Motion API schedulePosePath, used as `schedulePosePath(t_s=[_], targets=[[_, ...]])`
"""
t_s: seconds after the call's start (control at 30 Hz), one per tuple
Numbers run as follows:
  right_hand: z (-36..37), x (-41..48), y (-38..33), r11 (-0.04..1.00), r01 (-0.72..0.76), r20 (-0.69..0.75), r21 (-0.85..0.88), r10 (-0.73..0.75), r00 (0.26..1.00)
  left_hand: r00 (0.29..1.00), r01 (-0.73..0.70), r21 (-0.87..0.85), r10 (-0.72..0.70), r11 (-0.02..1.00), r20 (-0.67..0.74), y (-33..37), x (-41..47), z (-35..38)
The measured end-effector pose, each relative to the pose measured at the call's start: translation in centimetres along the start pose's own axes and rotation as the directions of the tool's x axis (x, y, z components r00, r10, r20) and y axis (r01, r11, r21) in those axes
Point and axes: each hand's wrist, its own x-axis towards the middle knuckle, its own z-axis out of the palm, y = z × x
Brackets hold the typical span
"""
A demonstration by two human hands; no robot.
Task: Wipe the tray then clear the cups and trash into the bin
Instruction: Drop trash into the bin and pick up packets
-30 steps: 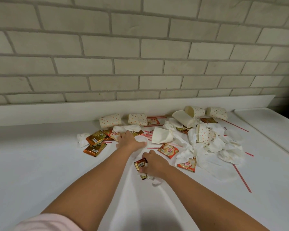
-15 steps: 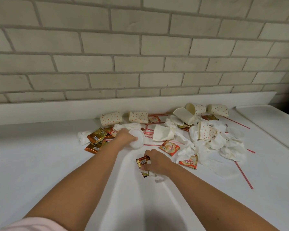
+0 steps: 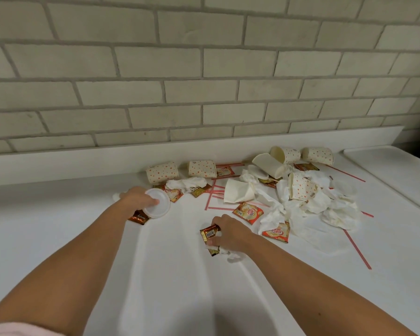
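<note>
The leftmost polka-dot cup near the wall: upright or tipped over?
Tipped over. The leftmost polka-dot cup lies on its side on the white counter, with its dotted wall facing up and its length running along the back ledge.
</note>
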Motion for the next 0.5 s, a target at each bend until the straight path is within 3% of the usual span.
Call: schedulePosePath(t_s=[0.3,0.5], targets=[[0.3,-0.6,-0.1,1.0,-0.025,-0.038,0.019,0.025,0.999,0.997,-0.034,0.011,0.034,0.999,0.063,1.1,-2.5,1.0],[0.5,-1.3,-0.3,0.999,-0.033,-0.101,0.03,0.036,0.994,0.997,-0.07,0.044,0.072,0.997,-0.035,1.8,-3.6,1.5]])
